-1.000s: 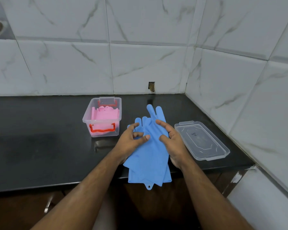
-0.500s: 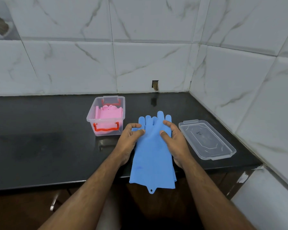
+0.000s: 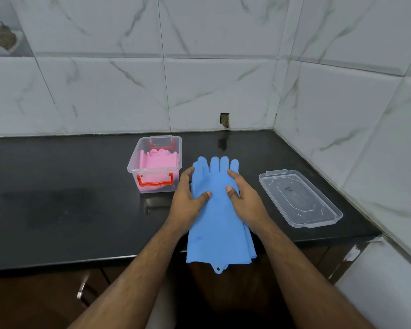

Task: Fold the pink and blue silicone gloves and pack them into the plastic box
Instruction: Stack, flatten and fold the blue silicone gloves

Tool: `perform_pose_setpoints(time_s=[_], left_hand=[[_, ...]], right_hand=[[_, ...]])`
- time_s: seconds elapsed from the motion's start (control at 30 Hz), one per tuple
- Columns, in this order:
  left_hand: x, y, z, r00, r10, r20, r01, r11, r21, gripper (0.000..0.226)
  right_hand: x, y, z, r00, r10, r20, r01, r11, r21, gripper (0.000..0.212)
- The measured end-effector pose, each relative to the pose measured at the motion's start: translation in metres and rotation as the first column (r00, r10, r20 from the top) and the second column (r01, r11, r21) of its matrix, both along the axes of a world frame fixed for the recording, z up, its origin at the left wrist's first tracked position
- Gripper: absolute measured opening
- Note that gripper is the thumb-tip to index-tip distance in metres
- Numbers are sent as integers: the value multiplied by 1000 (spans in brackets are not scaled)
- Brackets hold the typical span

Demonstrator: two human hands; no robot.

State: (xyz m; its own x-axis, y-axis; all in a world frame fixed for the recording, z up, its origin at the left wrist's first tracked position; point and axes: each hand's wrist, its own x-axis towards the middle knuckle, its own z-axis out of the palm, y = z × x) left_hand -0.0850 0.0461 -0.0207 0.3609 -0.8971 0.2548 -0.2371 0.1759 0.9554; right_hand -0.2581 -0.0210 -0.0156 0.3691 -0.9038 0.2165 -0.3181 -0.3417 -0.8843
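Note:
The blue silicone gloves (image 3: 220,224) lie stacked flat on the black counter (image 3: 69,210), fingers pointing to the wall, cuffs hanging over the front edge. My left hand (image 3: 188,198) grips their left edge with its thumb on top. My right hand (image 3: 243,198) grips the right edge the same way. The clear plastic box (image 3: 156,163) with red handles stands just left of the gloves. The folded pink gloves (image 3: 158,157) are inside it.
The clear box lid (image 3: 299,198) lies flat on the counter to the right. Tiled walls close the back and the right side. A cabinet handle (image 3: 82,288) shows below the counter edge.
The blue gloves went from skewed, with fingers spread apart, to stacked and aligned. Both hands shifted from pinching near the fingers to holding the two side edges.

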Motion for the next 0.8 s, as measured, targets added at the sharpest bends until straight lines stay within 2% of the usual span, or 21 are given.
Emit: perform_pose_setpoints(time_s=[0.07,0.17,0.3,0.37,0.47,0.53,0.6,0.8], left_hand=[[-1,-1,0,998,41,47,-44,998,50,67],[0,-4,0,996,57,62,-62,994,92,63],[1,-3,1,996,28,87,-31,999,29,65],[0,-1,1,990,38,138,-36,999,-15,71],[-3,-3,2,973,44,229,-61,996,70,73],[-6,-5,3,948,86,306,-135,981,141,64],[-7,-6,4,924,134,357,-194,971,139,53],[-4,-6,5,932,245,268,-285,951,120,37]], right_hand=[[5,-5,2,990,-124,-74,122,992,-30,50],[8,-10,1,977,-206,-63,203,978,-41,46],[4,-9,1,994,-87,66,88,996,-4,49],[3,-10,2,996,-27,84,30,999,-40,52],[5,-15,0,989,-124,-85,117,990,-79,56],[9,-17,-2,964,-166,-207,144,983,-117,54],[12,-16,-3,948,-158,-277,113,978,-173,50],[9,-19,-1,961,-231,-151,212,968,-134,46]])
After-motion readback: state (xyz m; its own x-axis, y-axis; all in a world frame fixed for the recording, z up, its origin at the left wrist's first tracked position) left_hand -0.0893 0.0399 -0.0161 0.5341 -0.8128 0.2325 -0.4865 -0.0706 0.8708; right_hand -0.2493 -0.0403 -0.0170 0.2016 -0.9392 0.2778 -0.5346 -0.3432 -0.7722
